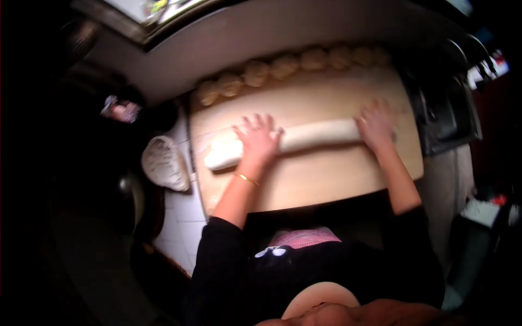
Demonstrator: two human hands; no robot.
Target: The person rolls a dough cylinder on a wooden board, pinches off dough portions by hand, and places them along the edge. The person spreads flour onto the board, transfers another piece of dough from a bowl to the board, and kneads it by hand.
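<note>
A long, pale roll of dough (321, 135) lies across the wooden board (304, 185). My left hand (259, 137) presses on it near its left end, fingers spread and pointing away from me. Toward the other end, my right hand (376, 124) rests on the dough with its fingers stretched out, slightly blurred. Part of the roll is hidden beneath each palm. Along the board's far edge sits a row of several rounded dough lumps (284, 66).
Left of the board, a pale basket-like bowl (165, 163) stands on white tiles (187, 233). A dark sink (448, 117) adjoins the board's right side. A wall (217, 46) rises behind the board, below a window frame (155, 35).
</note>
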